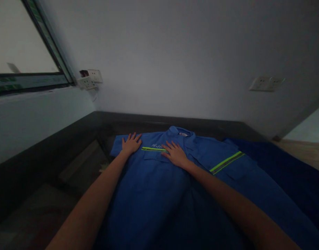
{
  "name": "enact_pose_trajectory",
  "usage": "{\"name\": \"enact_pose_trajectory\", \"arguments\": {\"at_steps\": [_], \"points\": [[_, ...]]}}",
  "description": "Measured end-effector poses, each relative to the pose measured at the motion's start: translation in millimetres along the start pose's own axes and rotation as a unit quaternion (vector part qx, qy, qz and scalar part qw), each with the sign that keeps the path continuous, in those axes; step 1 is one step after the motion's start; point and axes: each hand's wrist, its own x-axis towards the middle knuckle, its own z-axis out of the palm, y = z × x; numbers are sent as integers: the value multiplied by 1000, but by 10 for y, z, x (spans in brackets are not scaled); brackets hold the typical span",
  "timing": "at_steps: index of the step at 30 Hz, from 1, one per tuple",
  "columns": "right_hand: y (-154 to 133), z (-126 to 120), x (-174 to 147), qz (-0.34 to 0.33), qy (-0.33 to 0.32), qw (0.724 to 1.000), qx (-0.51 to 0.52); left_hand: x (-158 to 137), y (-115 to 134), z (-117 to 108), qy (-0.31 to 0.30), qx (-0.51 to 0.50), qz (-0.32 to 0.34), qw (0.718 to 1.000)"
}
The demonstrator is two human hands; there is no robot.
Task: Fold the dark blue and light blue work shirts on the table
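A blue work jacket (154, 180) with yellow-green and grey reflective stripes lies spread out, its collar (184, 133) toward the wall. Flat on the shoulder area at the left lies my left hand (131, 143), fingers spread. My right hand (176, 154) rests on the chest beside the collar opening, fingers stretched out over the end of a reflective stripe (151, 149) and part of the white lettering. A second stripe (227, 162) crosses the jacket's right side. Neither hand pinches the cloth.
Darker blue cloth (284, 163) lies under and right of the jacket. A dark ledge (159, 118) runs along the wall. Wall sockets (266, 84) are at the right, and a socket with a plugged-in adapter (87, 82) is near the window frame (31, 83) at the left.
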Motion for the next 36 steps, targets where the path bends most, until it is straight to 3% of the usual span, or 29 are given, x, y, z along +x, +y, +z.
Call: {"name": "enact_pose_trajectory", "arguments": {"at_steps": [7, 19, 24, 29, 33, 36], "points": [[-6, -5, -5, -11, 13, 1000, -4, 75, -37, 29, 15, 1, -26, 1000], [-12, -11, 2, 3, 2, 1000, -23, 78, -34, 23, 10, 0, -15, 1000], [-101, -140, -104, 25, 47, 998, -24, 86, -42, 21, 17, 0, -10, 1000], [-282, -657, -720, 18, 94, 994, 52, 105, -71, 65, 23, -11, 0, 1000], [-360, -1146, -1631, 2, 56, 991, 124, 111, -105, 52, 43, -35, 11, 998], [-329, -1302, -2349, 62, 21, 991, 116, 46, -67, -72, 83, -53, 30, 995]]}}
